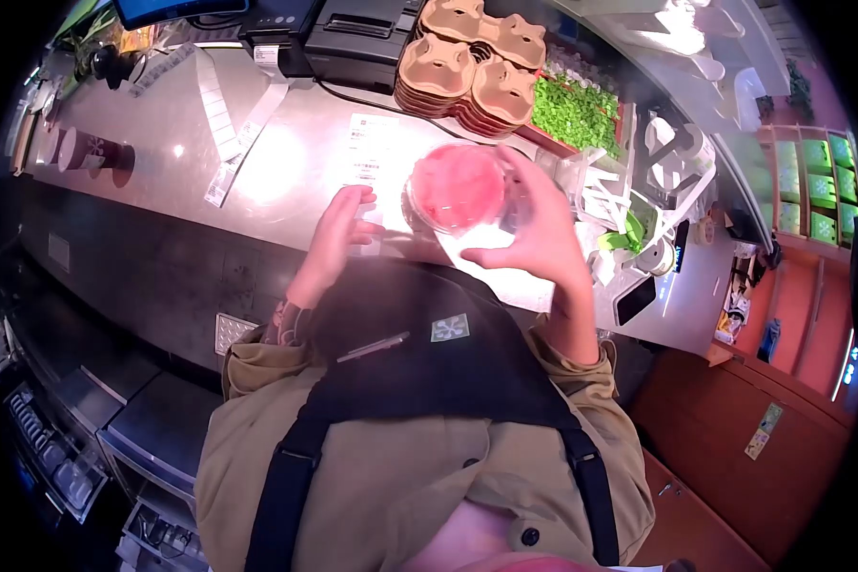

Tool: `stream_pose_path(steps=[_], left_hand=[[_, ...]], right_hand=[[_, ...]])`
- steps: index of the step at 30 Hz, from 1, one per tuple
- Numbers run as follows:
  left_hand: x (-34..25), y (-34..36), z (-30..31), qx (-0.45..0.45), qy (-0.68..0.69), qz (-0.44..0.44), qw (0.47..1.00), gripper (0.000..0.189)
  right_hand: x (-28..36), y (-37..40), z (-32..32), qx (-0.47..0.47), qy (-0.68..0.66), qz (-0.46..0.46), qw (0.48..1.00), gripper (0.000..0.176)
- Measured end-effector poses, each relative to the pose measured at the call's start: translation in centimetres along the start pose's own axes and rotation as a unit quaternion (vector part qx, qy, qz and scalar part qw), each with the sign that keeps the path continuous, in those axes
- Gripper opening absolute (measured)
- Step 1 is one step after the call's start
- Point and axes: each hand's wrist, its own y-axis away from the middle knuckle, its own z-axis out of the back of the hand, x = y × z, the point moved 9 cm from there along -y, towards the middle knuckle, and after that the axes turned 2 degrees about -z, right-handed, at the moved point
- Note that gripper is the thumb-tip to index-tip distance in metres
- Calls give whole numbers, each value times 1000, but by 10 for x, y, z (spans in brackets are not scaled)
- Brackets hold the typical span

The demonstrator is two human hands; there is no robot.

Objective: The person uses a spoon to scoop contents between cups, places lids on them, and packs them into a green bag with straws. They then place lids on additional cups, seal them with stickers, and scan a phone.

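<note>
A clear cup with pink-red contents (458, 188) stands on the metal counter (176, 195) in front of my body. Curved around the cup's right side is my right hand (541, 221), its thumb and fingers spread apart; whether it touches the cup I cannot tell. My left hand (341, 234) is to the left of the cup, apart from it, with its fingers loosely bent and nothing visible in them. Behind the cup and to its left, a printed paper (367, 153) lies on the counter.
Stacked cardboard cup carriers (472, 71) stand behind the cup, beside a tray of green plants (577, 112). Black printers (360, 43) are at the back. A dark cup (100, 153) lies far left. Right are white bags (596, 186) and a phone (636, 300).
</note>
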Motion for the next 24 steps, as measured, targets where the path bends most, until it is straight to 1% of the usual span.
stream_pose_path(steps=[3, 6, 7, 9, 12, 13, 16, 19, 22, 24], left_hand=[[-2, -3, 8, 3, -15, 21, 1000, 45], [-7, -8, 8, 14, -21, 35, 999, 45], [-8, -9, 8, 18, -22, 36, 999, 45], [-5, -13, 6, 30, -17, 31, 999, 44], [-4, -16, -1, 54, -27, 22, 998, 44], [-4, -16, -3, 64, -34, 20, 997, 43], [-4, -14, -7, 65, -38, 14, 997, 43], [-4, -12, -6, 57, -43, 14, 997, 44], [-1, -10, -4, 51, -44, 9, 998, 45], [0, -9, -3, 47, -44, 6, 998, 46]], right_hand=[[-15, 1, 17, 23, -114, -11, 993, 108], [-27, -18, 21, 37, -118, -45, 991, 107], [-20, -27, 18, 45, -43, -8, 998, 106], [0, -43, 2, 63, 106, 68, 990, 103], [17, -54, -28, 111, 220, 98, 964, 99], [25, -56, -33, 109, 234, 120, 959, 96], [32, -57, -43, 120, 291, 123, 941, 96], [25, -50, -44, 123, 311, 119, 935, 97], [25, -41, -40, 108, 302, 126, 939, 100], [20, -39, -39, 115, 295, 107, 943, 100]])
